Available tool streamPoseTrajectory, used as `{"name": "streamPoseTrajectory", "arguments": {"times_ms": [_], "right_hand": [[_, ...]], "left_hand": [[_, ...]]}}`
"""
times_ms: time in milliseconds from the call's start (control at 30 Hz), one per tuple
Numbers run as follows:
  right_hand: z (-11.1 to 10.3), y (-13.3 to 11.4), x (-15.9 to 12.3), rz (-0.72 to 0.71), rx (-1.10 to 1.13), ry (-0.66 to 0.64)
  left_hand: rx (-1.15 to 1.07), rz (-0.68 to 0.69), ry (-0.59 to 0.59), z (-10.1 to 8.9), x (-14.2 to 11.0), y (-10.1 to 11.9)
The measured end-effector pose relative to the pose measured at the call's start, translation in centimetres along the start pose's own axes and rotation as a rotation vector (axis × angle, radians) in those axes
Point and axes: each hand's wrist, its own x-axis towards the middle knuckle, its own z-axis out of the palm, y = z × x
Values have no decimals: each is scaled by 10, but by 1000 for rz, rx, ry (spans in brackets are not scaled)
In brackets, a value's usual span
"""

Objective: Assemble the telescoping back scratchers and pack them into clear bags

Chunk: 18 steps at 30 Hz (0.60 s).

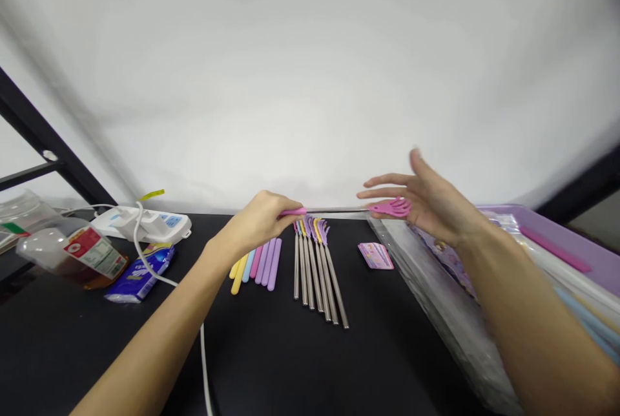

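Note:
A pink back scratcher (394,207) with a thin metal rod is stretched out level above the black table. My left hand (265,212) is closed around its pink handle. My right hand (426,199) is open, its fingers spread just behind the claw-shaped head; whether the palm touches it I cannot tell. Below lies a row of metal rods (317,280) with purple, yellow, blue and pink claw ends. Left of them are several loose coloured handles (264,266) in yellow, blue, pink and purple. A small pink printed card (376,256) lies on the right.
Clear plastic bags (436,300) lie at the right, beside a purple tray (547,225) holding packaged items. On the left are a white power strip (167,227) with a cable, a blue packet (140,277) and a labelled bottle (92,251). A white wall rises behind.

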Motion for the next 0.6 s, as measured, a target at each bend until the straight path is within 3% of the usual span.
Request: {"name": "streamPoseTrajectory", "arguments": {"times_ms": [100,233,367,600], "right_hand": [[5,5,5,89,-347,46],[13,16,13,13,-778,182],[22,23,16,-135,-1015,411],[38,30,16,-470,-1074,585]], "left_hand": [[259,191,77,2,-1,0],[409,291,147,7,-1,0],[371,322,152,9,0,-3],[19,287,55,9,2,9]]}}
